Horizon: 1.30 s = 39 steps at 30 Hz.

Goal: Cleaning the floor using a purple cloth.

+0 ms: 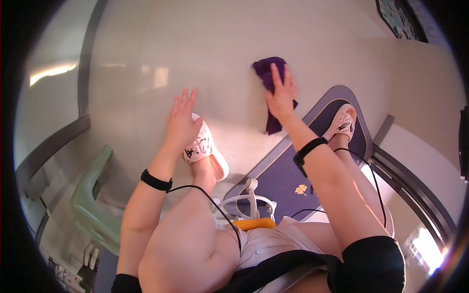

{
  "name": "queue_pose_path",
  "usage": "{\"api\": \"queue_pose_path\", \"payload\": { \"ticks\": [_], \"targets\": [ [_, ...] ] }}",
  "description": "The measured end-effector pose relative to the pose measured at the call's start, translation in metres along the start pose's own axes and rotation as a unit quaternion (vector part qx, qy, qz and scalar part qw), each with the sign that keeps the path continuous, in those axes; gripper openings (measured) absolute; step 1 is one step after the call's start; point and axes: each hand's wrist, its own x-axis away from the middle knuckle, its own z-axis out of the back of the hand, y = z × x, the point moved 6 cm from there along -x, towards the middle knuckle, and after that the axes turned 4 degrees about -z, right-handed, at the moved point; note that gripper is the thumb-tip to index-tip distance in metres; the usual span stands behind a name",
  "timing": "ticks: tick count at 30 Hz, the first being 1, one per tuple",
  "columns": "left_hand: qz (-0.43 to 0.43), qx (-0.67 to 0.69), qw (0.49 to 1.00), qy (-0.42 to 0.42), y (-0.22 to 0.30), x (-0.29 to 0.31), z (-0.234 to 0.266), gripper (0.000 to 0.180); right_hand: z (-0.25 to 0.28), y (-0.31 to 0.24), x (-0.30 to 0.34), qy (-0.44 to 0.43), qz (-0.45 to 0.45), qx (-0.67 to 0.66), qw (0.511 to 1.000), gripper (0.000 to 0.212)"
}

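Note:
On the pale floor lies a crumpled dark purple cloth (271, 131). My right hand (282, 97) is on top of it, fingers extended over the fabric and pressing it down; part of the cloth is hidden under the palm. To the left, my left hand (181, 122) is open and holds nothing, its fingers pointing away from me. It overlaps the toe of a white slipper with black markings (207, 146) on my left foot. Whether the palm touches the slipper or the floor I cannot tell.
A dark blue mat with a grey border (273, 183) lies at the right, under my other slipper (345, 122). Below me is a low seat with a yellow-orange edge (254, 223) and white legs. A green curved plastic frame (88, 195) stands at the left.

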Motion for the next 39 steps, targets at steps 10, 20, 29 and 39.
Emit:
{"api": "queue_pose_path", "payload": {
  "ticks": [10, 20, 29, 39],
  "targets": [
    [-0.042, -0.03, 0.998, 0.04, -0.015, -0.006, 0.004, 0.084, -0.052, -0.072, 0.145, -0.255, 0.222, -0.034, 0.941, 0.075],
    [-0.063, 0.006, 0.998, 0.019, 0.011, -0.005, -0.006, 0.081, 0.05, 0.008, 0.051, -0.07, 0.07, -0.173, 0.98, 0.083],
    [-0.069, -0.006, 0.998, 0.013, 0.021, -0.011, -0.013, 0.083, 0.006, 0.046, 0.093, -0.066, -0.006, 0.005, 0.998, 0.099],
    [-0.113, 0.013, 0.993, 0.01, 0.027, -0.024, -0.026, 0.081, -0.005, -0.019, 0.159, -0.224, 0.08, -0.179, 0.955, 0.084]
  ]
}}
